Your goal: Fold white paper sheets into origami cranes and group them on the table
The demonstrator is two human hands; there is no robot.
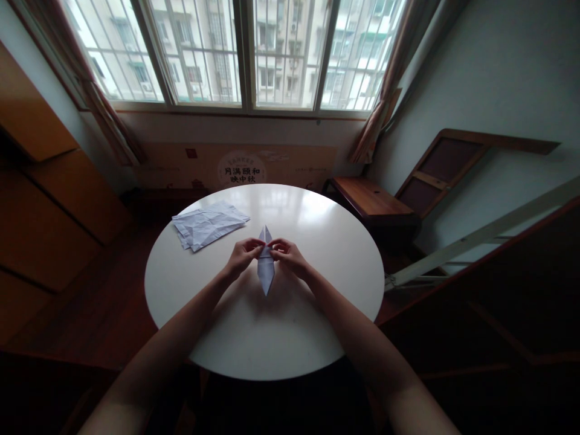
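A narrow piece of folded paper (266, 275), pointed at both ends, is held over the middle of the round white table, its long axis running away from me. My left hand (245, 254) pinches its left edge in the upper half. From the other side, my right hand (288, 255) pinches the right edge, thumb and forefinger closed on it. The fingertips of both hands nearly meet at the paper's centre line. Creases cross its face; its underside is hidden.
A stack of creased paper sheets (208, 223) lies at the table's back left. The white tabletop (272, 344) has a rounded edge on all sides. Beyond it stand a wooden bench (374, 196) at right, a printed banner (290, 166) and barred windows.
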